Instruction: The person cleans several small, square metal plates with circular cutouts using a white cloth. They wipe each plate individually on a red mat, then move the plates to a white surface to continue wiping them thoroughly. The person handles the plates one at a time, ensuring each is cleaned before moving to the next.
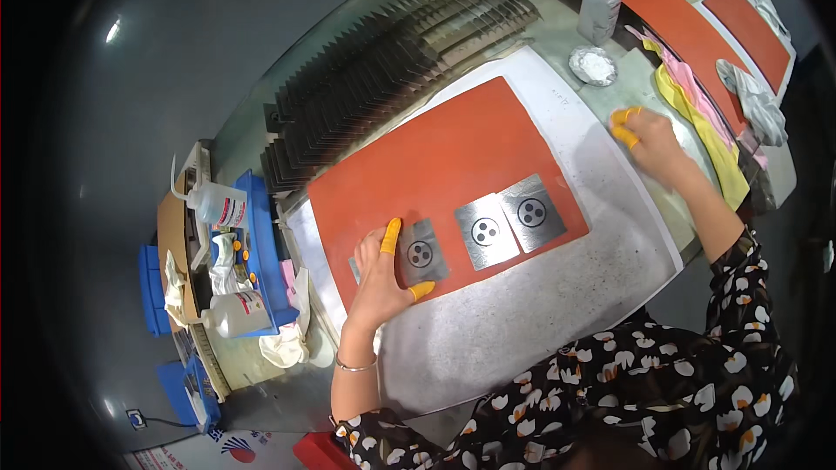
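Several thin square metal plates, each with a black ring and three black dots, lie on an orange-red mat (435,144). My left hand (379,277), yellow covers on its thumb and a finger, is spread beside one grey plate (421,254), with those two digits touching its edges. Part of another plate shows behind that hand. To the right, a brighter plate (486,232) and a further plate (532,211) lie edge to edge. My right hand (649,144), also with yellow finger covers, is curled closed beside the white sheet's right edge; whatever its fingers hold is hidden.
Rows of upright metal plates (348,87) stand beyond the mat. A dish of white material (593,66), a metal-capped bottle (600,10) and a yellow cloth (684,100) are near my right hand. At left, a blue tray (270,252) sits by squeeze bottles (237,314).
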`<action>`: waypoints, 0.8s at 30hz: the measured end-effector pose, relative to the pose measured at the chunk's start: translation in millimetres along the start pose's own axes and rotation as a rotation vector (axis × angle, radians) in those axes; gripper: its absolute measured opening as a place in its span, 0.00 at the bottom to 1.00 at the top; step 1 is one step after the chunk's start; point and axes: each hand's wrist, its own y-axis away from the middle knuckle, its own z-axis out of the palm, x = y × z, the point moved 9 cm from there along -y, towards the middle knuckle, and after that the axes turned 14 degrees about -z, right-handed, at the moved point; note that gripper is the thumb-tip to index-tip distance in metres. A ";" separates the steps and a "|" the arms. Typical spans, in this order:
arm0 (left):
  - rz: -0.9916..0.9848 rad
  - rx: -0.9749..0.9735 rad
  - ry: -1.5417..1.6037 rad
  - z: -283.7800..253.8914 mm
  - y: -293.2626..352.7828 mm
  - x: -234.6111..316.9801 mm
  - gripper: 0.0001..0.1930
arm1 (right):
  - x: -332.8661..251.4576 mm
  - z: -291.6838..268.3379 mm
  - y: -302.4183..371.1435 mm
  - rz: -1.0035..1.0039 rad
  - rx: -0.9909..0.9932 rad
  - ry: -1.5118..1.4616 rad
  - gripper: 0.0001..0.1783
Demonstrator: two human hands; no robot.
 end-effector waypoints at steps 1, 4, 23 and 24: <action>0.023 0.037 0.037 -2.8 0.2 7.9 0.51 | 14.8 -3.1 1.5 0.043 -0.038 0.082 0.08; 0.099 0.077 0.145 9.1 -2.9 51.2 0.49 | 52.1 -7.4 7.9 0.157 0.008 0.163 0.08; 0.071 0.125 -0.064 26.1 -7.1 90.2 0.45 | 59.8 1.4 16.8 0.181 0.085 -0.135 0.09; 0.075 0.118 -0.004 29.5 -6.9 97.1 0.44 | 39.8 -0.1 15.0 0.105 0.060 -0.180 0.08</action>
